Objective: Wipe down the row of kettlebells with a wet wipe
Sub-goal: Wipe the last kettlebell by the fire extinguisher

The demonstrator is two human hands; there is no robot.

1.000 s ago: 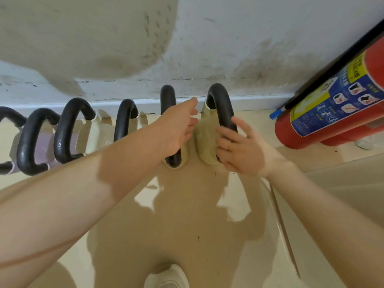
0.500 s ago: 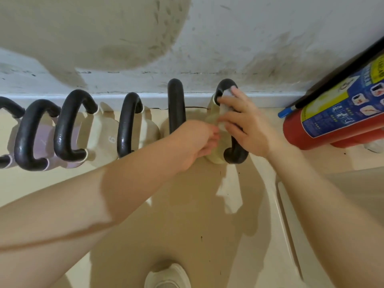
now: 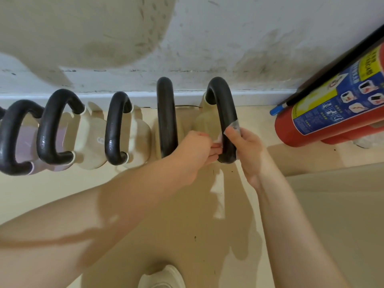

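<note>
Kettlebells (image 3: 133,129) show curved black handles; right hand (image 3: 247,150) fingers clamp thin wet wipe (image 3: 233,126); left hand (image 3: 195,150) closed beside.

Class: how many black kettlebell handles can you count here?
6, left to right: one cut off at the edge, then. More may lie off-frame.

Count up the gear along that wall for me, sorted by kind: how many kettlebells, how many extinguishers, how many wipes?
Kettlebells with a black handle showing: 6, from the rightmost kettlebell to one cut off at the left edge
Red fire extinguisher: 1
Wet wipe, wrapped round the rightmost handle under the right hand: 1
Total: 8
</note>
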